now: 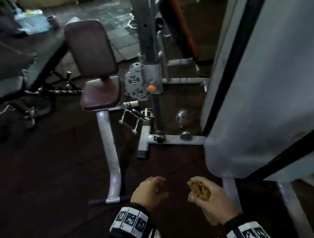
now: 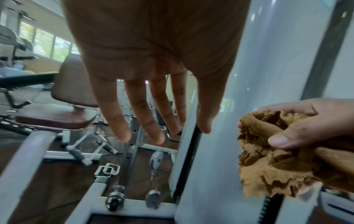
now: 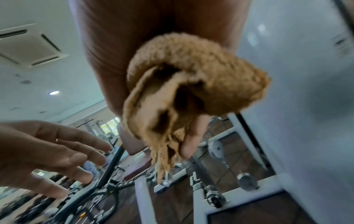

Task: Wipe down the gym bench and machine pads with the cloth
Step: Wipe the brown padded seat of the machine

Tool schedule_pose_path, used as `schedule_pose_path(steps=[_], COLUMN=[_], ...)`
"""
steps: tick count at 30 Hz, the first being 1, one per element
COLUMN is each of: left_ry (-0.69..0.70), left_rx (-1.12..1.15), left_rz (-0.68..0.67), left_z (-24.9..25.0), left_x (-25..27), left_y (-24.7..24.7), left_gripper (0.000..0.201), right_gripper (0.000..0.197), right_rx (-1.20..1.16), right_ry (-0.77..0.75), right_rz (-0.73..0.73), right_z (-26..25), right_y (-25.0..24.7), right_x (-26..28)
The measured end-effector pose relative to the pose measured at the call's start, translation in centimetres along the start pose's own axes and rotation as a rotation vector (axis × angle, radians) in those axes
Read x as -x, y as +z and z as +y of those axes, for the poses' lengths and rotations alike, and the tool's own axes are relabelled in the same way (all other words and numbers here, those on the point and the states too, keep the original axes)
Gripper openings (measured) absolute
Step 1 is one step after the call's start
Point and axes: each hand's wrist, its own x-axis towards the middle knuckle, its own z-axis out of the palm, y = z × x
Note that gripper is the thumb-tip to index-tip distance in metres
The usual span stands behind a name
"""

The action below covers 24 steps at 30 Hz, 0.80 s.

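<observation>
A bunched tan cloth (image 1: 198,190) sits in my right hand (image 1: 210,198), whose fingers and thumb curl round it (image 2: 272,153) (image 3: 184,94). My left hand (image 1: 152,190) hangs beside it with straight, spread fingers (image 2: 122,119) and holds nothing. Ahead stands a machine seat with a maroon back pad (image 1: 90,49) and a maroon seat pad (image 1: 102,96) on a white post. Both hands are low, well short of those pads. A grey padded bench (image 1: 4,87) lies at the left edge.
A tall pale machine shroud (image 1: 266,80) with a black slot rises close on the right. A white base frame (image 1: 177,139) and a loose cable handle (image 1: 130,120) lie on the dark floor ahead. A perforated upright with an orange knob (image 1: 151,88) stands behind the seat.
</observation>
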Motion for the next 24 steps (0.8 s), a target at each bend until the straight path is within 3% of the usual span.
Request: schedule_pose_path(steps=[12, 24], left_ry=[-0.302, -0.559], left_rx=[0.225, 0.388], left_rz=[0.258, 0.464], left_z=[-14.7, -23.7], left_x=[6.1, 9.2], left_y=[-9.3, -13.9], left_gripper=[0.048, 0.047], right_gripper=[0.049, 0.047], right_rx=[0.194, 0.24], right_ry=[-0.276, -0.404], right_rz=[-0.309, -0.612], right_z=[-10.9, -18.4], right_y=[15.2, 26.3], right_x=[-9.2, -16.3])
